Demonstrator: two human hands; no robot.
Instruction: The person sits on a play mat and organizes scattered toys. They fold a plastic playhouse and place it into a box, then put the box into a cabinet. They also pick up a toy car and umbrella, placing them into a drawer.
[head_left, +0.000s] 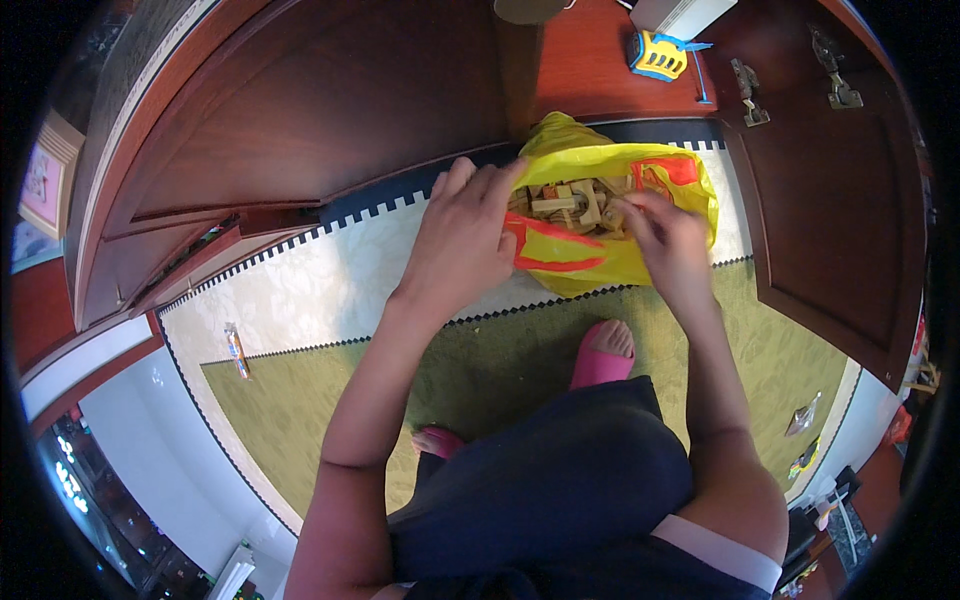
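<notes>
A yellow plastic bag (581, 281) with red handles gapes in front of me, resting on the floor mat at the mouth of a cabinet. Inside lies a heap of wooden blocks (553, 204), some of them curved or cut out. My left hand (466, 232) holds the bag's left rim, its thumb by a red handle (559, 262). Over the right part of the opening, my right hand (671, 236) has its fingertips down at the blocks, near a small wooden piece (613, 217). Whether those fingers grip that piece is hidden.
An open cabinet door (832, 232) stands at the right. On the red-brown cabinet floor (585, 67) is a yellow and blue plastic toy (658, 57). A patterned green and cream mat (300, 405) lies underfoot, with a small wrapped item (236, 351) at left and a clear packet (804, 415) at right.
</notes>
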